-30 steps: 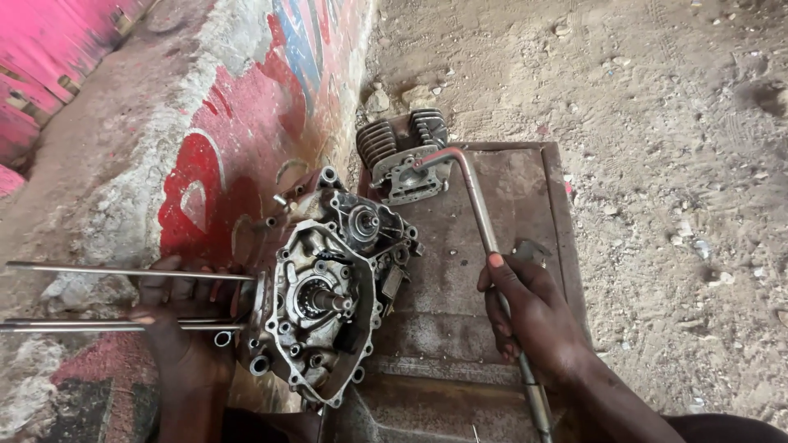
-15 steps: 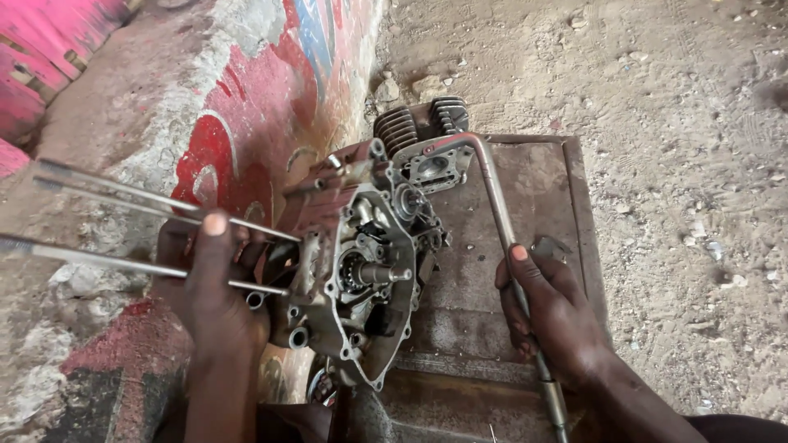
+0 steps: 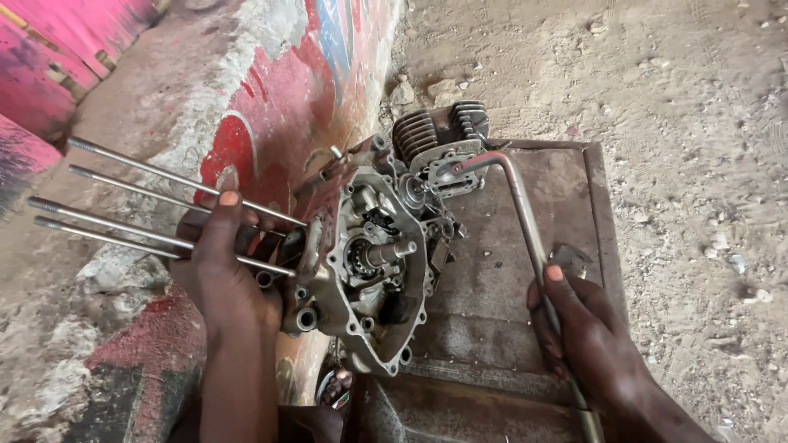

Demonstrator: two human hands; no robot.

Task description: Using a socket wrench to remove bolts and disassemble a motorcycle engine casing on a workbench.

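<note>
Sandy ground surrounds a rusty metal tray point(image 3: 574, 189). Mid-frame, the engine case point(image 3: 369, 271) faces open-side up, studs point(image 3: 148, 205) pointing upper left; left hand point(image 3: 226, 275) grips them, right hand point(image 3: 587, 336) clasps the bent wrench point(image 3: 521, 213).

The engine case point(image 3: 369, 271) is dull grey metal, dirty and greasy. Its rods point(image 3: 156, 205) are smooth metal. The bent bar point(image 3: 525, 221) shines. The tray point(image 3: 501, 287) is rusty.

Even, diffuse daylight; soft shadows only, no glare; sharp centre, slight wide-angle stretch and softness toward edges.
</note>
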